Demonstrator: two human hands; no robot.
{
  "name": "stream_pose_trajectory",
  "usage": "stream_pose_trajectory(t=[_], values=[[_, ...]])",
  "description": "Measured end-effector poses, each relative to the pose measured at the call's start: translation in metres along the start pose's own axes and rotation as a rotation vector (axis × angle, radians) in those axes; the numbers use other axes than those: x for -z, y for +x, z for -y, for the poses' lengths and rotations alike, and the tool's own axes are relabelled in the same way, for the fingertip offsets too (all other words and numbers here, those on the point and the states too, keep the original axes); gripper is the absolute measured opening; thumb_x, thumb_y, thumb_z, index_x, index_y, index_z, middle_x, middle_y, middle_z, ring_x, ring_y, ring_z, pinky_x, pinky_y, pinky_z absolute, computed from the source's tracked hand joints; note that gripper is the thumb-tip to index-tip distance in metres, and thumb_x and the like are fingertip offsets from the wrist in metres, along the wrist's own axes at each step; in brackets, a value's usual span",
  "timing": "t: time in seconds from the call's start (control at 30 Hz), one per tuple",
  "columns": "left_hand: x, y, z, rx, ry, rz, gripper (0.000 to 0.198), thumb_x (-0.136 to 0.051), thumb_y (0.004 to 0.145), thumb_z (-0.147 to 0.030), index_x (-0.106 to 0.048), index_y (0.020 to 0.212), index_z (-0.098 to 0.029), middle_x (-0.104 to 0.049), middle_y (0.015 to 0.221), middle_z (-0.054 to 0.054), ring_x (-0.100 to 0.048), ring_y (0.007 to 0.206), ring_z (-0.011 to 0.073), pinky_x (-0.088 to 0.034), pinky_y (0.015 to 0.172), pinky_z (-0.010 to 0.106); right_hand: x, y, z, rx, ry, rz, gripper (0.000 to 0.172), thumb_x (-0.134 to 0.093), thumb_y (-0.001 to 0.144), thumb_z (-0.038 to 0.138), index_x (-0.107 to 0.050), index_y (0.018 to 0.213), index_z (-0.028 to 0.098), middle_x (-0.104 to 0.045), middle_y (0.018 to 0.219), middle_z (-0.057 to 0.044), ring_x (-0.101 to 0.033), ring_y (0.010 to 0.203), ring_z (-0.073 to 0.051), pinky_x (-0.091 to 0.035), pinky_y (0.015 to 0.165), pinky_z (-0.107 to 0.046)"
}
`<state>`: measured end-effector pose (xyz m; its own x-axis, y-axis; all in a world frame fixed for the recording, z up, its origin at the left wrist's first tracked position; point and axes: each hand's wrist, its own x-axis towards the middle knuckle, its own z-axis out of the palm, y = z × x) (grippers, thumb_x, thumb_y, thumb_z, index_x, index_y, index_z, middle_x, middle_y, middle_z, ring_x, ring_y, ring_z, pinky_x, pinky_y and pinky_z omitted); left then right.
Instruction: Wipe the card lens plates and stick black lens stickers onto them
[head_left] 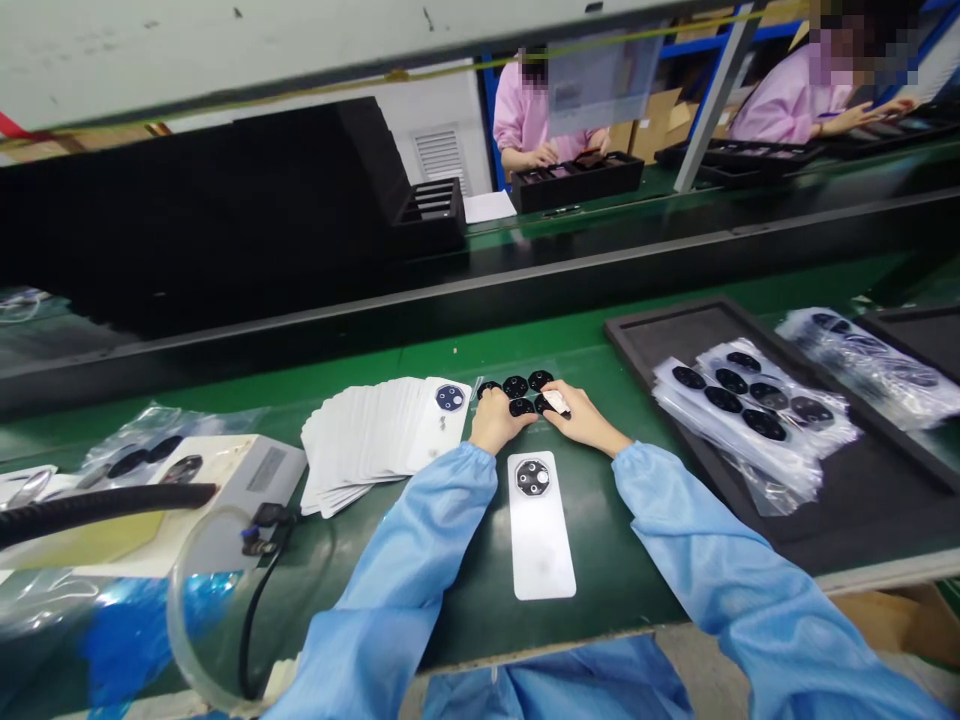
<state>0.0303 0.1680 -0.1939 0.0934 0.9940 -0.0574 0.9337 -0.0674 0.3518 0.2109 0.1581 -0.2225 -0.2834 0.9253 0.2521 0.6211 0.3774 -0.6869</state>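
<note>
A white phone cover (541,550) with a dark round camera plate at its far end lies flat on the green bench (480,605), between the person's blue-sleeved forearms. Just beyond the cover is a small group of black discs (515,386), with both hands working over it. The left hand (495,422), beyond the cover and slightly to its left, has its fingers bent down at the discs; whether it grips one cannot be told. The right hand (583,417), beyond the cover and slightly to its right, is partly curled, with something whitish (556,402) at its fingers; its hold cannot be told either. Left of the cover, a fanned stack of white covers (367,435) spreads out, and farther left stands a pale box (259,490). Right of the cover, a dark tray (885,485) carries clear bags of black discs (750,400). Far beyond the cover, two people in pink (516,115) handle things at black boxes (577,185).
</note>
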Motion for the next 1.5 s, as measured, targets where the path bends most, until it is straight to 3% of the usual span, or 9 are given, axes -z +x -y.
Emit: stream_pose_trajectory(t=[0.47,0.83,1.0,1.17,1.33,1.4,1.5], values=[[0.022,-0.016,-0.038,-0.016,0.167,0.077,0.034,-0.058,0.088,-0.033,-0.055,0.117,-0.015,-0.058,0.117,0.009,-0.06,0.098,0.0212,-0.053,0.081,0.041,0.0,0.002,0.0,0.027,-0.035,0.011,0.034,-0.055,0.089,0.037,-0.054,0.117,0.016,-0.057,0.116,-0.008,-0.055,0.106,-0.022,-0.044,0.093,-0.047],[0.008,-0.021,-0.044,-0.04,0.068,0.046,0.029,-0.058,0.088,-0.028,-0.057,0.114,-0.014,-0.059,0.115,0.009,-0.061,0.098,0.0209,-0.052,0.083,0.041,0.002,0.002,0.003,0.006,-0.025,0.012,0.033,-0.055,0.09,0.036,-0.055,0.115,0.016,-0.058,0.113,-0.008,-0.057,0.102,-0.021,-0.047,0.09,-0.045],[-0.005,-0.035,-0.031,-0.063,-0.17,-0.052,0.038,-0.057,0.088,-0.028,-0.051,0.124,-0.016,-0.055,0.124,0.01,-0.056,0.109,0.025,-0.047,0.091,0.049,0.001,0.002,0.002,-0.003,-0.003,0.003,0.033,-0.055,0.089,0.036,-0.055,0.116,0.016,-0.058,0.116,-0.008,-0.056,0.105,-0.022,-0.045,0.093,-0.046],[-0.012,-0.036,-0.01,-0.098,-0.573,-0.083,0.043,-0.059,0.087,-0.028,-0.049,0.127,-0.018,-0.051,0.129,0.011,-0.053,0.114,0.0268,-0.045,0.094,0.051,0.001,0.0,0.0,-0.011,0.063,-0.02,0.034,-0.055,0.089,0.037,-0.055,0.115,0.016,-0.058,0.112,-0.007,-0.057,0.101,-0.02,-0.046,0.09,-0.045],[0.005,-0.044,0.019,-0.128,-1.115,0.039,0.051,-0.058,0.087,-0.03,-0.039,0.133,-0.021,-0.052,0.131,0.012,-0.057,0.114,0.0258,-0.049,0.092,0.046,0.005,-0.003,-0.005,-0.019,0.17,-0.118,0.034,-0.053,0.091,0.038,-0.053,0.116,0.015,-0.06,0.106,-0.006,-0.06,0.089,-0.017,-0.051,0.08,-0.038],[0.013,-0.052,0.03,-0.123,-1.307,0.119,0.051,-0.054,0.09,-0.033,-0.034,0.136,-0.024,-0.054,0.131,0.012,-0.056,0.118,0.0253,-0.046,0.097,0.045,0.006,-0.006,-0.004,-0.025,0.193,-0.152,0.034,-0.052,0.091,0.039,-0.053,0.115,0.015,-0.06,0.103,-0.006,-0.06,0.087,-0.016,-0.051,0.078,-0.037],[0.018,-0.063,0.043,-0.082,-1.518,0.211,0.044,-0.052,0.09,-0.039,-0.039,0.131,-0.026,-0.056,0.133,0.011,-0.054,0.122,0.0248,-0.04,0.104,0.043,0.007,-0.013,0.003,-0.026,0.204,-0.16,0.034,-0.051,0.091,0.04,-0.053,0.114,0.015,-0.06,0.1,-0.005,-0.059,0.083,-0.015,-0.051,0.075,-0.035]])
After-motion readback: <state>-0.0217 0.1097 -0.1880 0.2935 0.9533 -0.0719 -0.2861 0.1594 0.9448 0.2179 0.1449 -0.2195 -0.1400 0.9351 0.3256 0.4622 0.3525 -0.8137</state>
